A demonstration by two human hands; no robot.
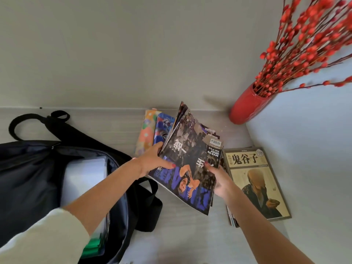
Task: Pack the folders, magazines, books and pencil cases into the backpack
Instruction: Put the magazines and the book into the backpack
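Left hand (pixel 152 161) and right hand (pixel 219 180) both grasping raised magazines (pixel 190 168) — open backpack (pixel 34 178) alongside

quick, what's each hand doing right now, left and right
Left hand: closed on the left edge of the magazines.
Right hand: gripping the same magazines from the right side.

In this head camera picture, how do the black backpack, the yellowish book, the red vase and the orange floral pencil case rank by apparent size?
1. Black fabric backpack, though nearest.
2. Yellowish book.
3. Red glossy vase.
4. Orange floral pencil case, partly hidden, so its place below the vase is unsure.
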